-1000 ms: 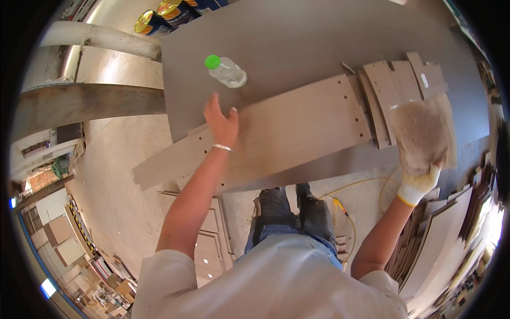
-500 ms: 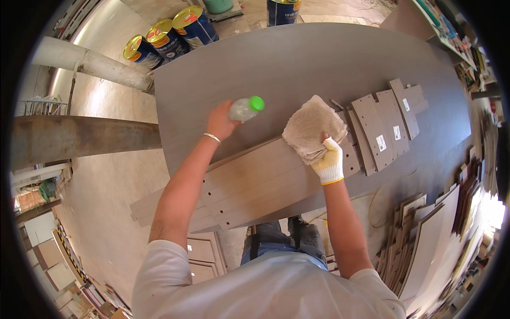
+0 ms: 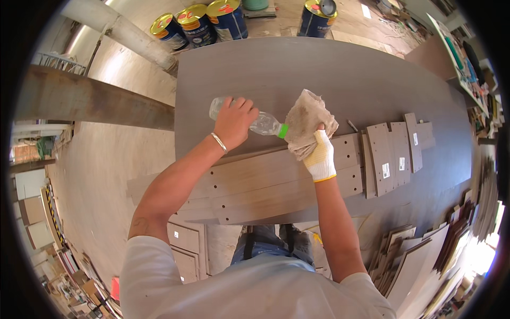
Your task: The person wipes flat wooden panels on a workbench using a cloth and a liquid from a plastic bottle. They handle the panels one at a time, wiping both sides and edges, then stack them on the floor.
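Note:
My bare left hand (image 3: 236, 119) is wrapped round a clear plastic bottle (image 3: 264, 125) with a green cap. The bottle is tipped, its capped end pointing right and a little down, close against or just in front of a rag. My right hand (image 3: 322, 157), in a white and yellow knit glove, grips this stained beige rag (image 3: 311, 119) by its lower edge and holds it up. Under both hands lie long grey-brown drilled panels (image 3: 265, 189). Whether any liquid leaves the bottle I cannot make out.
The panels rest on a large dark grey board (image 3: 255, 69). Smaller drilled pieces (image 3: 383, 157) with white labels lie at its right. Blue paint cans (image 3: 196, 26) stand beyond the far edge, and stacked boards (image 3: 417, 260) lean at the lower right. A rusty beam (image 3: 95, 98) is at left.
My left hand has turned the bottle from upright to tipped and brought its cap to the rag. The rag has been drawn up and folded more upright in my right hand. The view has shifted.

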